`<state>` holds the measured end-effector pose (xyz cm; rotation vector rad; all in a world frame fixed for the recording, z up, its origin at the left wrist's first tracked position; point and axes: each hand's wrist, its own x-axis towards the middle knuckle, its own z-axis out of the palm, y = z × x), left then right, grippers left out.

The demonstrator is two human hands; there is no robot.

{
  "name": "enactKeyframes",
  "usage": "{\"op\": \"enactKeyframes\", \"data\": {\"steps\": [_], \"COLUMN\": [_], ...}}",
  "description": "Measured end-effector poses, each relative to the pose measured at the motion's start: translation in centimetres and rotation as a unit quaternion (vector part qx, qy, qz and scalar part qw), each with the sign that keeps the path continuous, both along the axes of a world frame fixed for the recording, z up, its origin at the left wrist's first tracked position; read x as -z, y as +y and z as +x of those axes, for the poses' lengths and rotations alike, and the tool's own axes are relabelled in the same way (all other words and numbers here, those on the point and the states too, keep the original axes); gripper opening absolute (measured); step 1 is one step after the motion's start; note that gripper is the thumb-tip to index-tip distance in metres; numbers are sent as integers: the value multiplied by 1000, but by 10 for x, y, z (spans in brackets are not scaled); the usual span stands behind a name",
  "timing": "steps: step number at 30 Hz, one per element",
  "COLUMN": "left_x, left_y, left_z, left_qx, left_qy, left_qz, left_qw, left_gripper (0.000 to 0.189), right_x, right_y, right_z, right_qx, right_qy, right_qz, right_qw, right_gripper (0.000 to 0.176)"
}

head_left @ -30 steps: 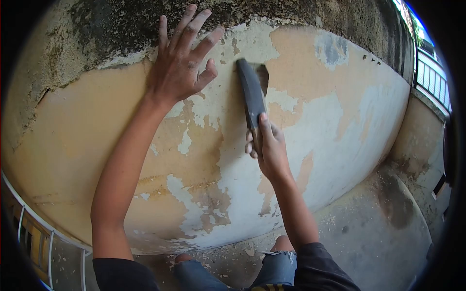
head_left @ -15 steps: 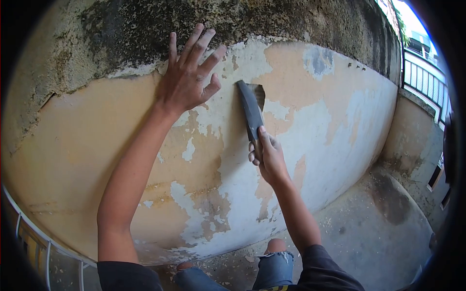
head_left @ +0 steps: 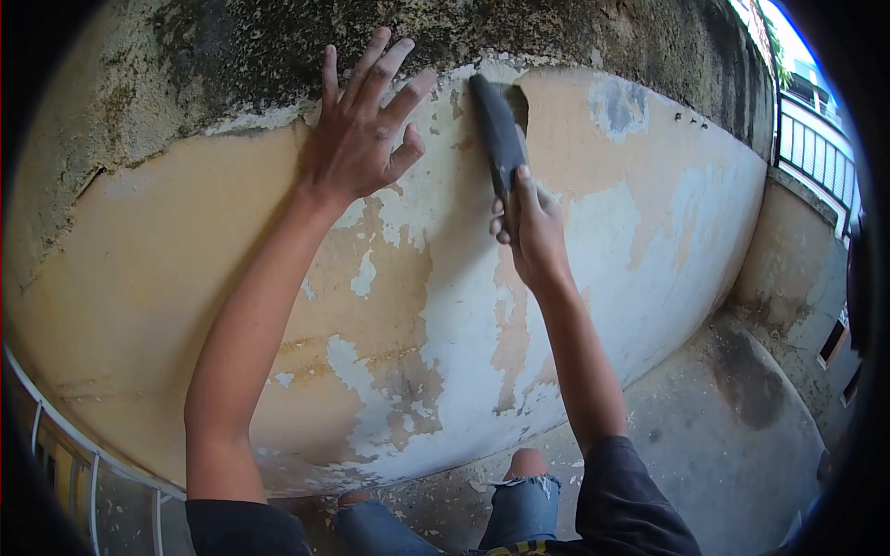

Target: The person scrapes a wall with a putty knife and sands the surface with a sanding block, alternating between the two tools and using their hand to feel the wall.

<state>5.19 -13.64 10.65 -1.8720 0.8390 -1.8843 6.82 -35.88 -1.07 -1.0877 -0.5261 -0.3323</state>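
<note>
My left hand (head_left: 357, 139) lies against the wall (head_left: 371, 315) with its fingers spread, the fingertips on the dark rough band above the paint. To its right, my right hand (head_left: 533, 227) is wrapped round the lower end of a long dark grey hand tool (head_left: 501, 130), thumb along it. The tool stands nearly upright, its top end close to the ragged upper edge of the painted area. A darker brownish part shows along its right side, toward the wall. Around it the peach paint is peeled away in patches, baring a pale layer.
A dark, rough strip of wall (head_left: 445, 32) runs along the top. White metal railing (head_left: 65, 426) is at lower left, a fence (head_left: 816, 153) at upper right. Below lies a grey floor (head_left: 686, 463) with scattered flakes, near my knees (head_left: 524, 463).
My right hand has moved up the wall and slightly right, carrying the dark grey hand tool to the upper edge of the paint. My left hand stays in nearly the same place.
</note>
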Motion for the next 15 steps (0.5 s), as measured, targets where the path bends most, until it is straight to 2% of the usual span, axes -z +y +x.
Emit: {"op": "enactKeyframes", "data": {"steps": [3, 6, 7, 10, 12, 15], "left_x": [2, 0, 0, -1, 0, -1], "left_y": [2, 3, 3, 1, 1, 2], "left_z": [-1, 1, 2, 1, 0, 2], "left_qx": [10, 18, 17, 19, 16, 27], "left_qy": [-5, -19, -17, -10, -4, -13], "left_qz": [-14, -14, -14, -2, -10, -20], "left_qw": [1000, 1000, 1000, 1000, 1000, 999], "left_gripper": [54, 52, 52, 53, 52, 52], "right_x": [24, 98, 104, 71, 36, 41], "right_y": [10, 27, 30, 29, 30, 35], "right_z": [-11, -29, -35, -22, -16, -20], "right_qx": [10, -4, -12, -11, -4, 0], "right_qy": [7, 96, 98, 90, 24, 24], "right_qz": [-14, -5, 6, 3, 21, 10], "right_qw": [1000, 995, 995, 996, 999, 1000], "right_gripper": [45, 47, 46, 44, 43, 42]}}
